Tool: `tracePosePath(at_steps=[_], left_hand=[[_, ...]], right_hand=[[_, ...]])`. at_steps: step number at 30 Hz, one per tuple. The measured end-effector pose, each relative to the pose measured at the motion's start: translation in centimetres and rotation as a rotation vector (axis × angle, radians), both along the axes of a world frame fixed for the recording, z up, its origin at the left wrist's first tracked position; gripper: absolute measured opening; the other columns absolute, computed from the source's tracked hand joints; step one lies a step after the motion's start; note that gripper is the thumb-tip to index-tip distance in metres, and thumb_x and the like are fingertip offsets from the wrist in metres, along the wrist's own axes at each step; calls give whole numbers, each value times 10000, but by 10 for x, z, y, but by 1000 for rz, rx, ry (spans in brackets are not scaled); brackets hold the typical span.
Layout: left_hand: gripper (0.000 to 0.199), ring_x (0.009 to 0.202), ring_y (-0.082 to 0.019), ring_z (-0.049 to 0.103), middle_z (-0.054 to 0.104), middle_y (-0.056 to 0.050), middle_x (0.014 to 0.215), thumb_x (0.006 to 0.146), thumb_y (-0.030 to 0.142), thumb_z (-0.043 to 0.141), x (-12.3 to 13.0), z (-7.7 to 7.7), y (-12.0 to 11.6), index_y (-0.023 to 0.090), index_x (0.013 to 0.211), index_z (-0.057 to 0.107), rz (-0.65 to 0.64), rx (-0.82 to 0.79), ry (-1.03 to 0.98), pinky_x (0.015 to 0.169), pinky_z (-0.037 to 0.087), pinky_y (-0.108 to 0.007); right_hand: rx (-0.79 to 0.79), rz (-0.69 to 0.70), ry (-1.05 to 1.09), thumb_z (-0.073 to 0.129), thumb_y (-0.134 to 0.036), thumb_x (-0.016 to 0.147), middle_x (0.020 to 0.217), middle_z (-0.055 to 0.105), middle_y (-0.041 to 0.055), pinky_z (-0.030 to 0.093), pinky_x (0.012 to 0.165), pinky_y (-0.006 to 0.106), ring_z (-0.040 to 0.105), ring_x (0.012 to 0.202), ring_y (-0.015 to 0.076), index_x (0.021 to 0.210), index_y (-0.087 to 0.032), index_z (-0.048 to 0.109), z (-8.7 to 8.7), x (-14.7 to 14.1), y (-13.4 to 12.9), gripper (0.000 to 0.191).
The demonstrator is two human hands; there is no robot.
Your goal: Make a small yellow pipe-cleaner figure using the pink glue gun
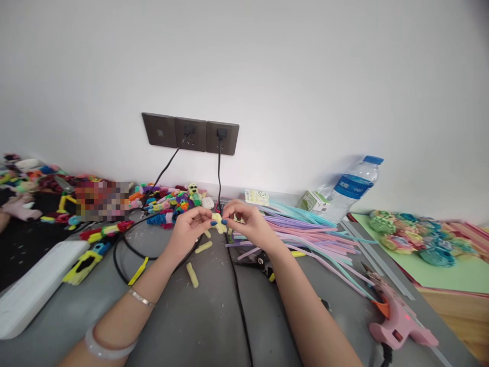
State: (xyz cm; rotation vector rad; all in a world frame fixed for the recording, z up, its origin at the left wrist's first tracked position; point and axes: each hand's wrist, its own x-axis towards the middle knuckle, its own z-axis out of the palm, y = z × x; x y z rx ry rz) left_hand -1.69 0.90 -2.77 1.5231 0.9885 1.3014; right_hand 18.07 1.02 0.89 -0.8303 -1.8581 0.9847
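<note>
A small pale yellow fuzzy piece (219, 223) is held up between both hands, above the grey table (214, 321). My left hand (192, 227) pinches its left side between thumb and finger. On the right side, the thumb and fingers of my right hand (242, 221) are closed on the same piece. Short pale yellow fuzzy strips lie below my hands, one (204, 247) near the left fingers and another (192, 275) closer to me. Black-handled pliers (262, 262) lie partly behind my right forearm.
Long pastel fuzzy stems (305, 232) spread out on the right, near a water bottle (353, 186) and a pink glue gun (399, 318). Black cables (237, 293) cross the table. Colourful fuzzy figures (164, 201) and a white power strip (40, 285) lie left.
</note>
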Motion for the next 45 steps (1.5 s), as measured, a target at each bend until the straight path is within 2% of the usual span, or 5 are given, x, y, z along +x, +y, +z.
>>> tracePosePath(at_steps=[11, 17, 24, 33, 45], left_hand=[[253, 633, -156, 612, 662, -18, 701, 722, 412, 753, 3, 8, -2, 183, 806, 688, -21, -26, -8, 567, 508, -255], [220, 656, -142, 620, 670, -17, 719, 722, 364, 760, 3, 9, -3, 171, 795, 683, -38, -38, -37, 601, 510, -234], [217, 656, -137, 617, 671, -16, 720, 711, 345, 777, 3, 7, -3, 166, 794, 685, -46, -47, -84, 616, 503, -231], [219, 627, -126, 601, 661, -11, 691, 686, 331, 794, 5, 10, -4, 161, 768, 684, -53, -51, -100, 592, 494, -219], [218, 628, -131, 602, 654, -15, 696, 710, 347, 780, 3, 10, -4, 164, 784, 687, -59, -47, -67, 592, 505, -229]], right_hand=[[-16, 15, -4, 591, -218, 859, 908, 592, 53, 402, 716, 306, 537, 807, 167, 820, -188, 631, 0, 1, 0, 63], [-32, 34, 18, 605, -200, 853, 898, 590, 51, 395, 708, 314, 531, 796, 168, 817, -185, 630, -2, 0, 1, 46], [-65, 41, 40, 605, -191, 845, 873, 588, 43, 385, 692, 311, 509, 754, 155, 812, -182, 622, -3, 0, 0, 39], [-75, 52, 53, 635, -279, 843, 875, 592, 49, 386, 688, 324, 508, 748, 160, 806, -184, 633, -3, 1, 1, 102], [-99, 63, 48, 620, -227, 838, 878, 603, 43, 405, 696, 312, 530, 753, 155, 814, -185, 634, -4, 2, 2, 50]])
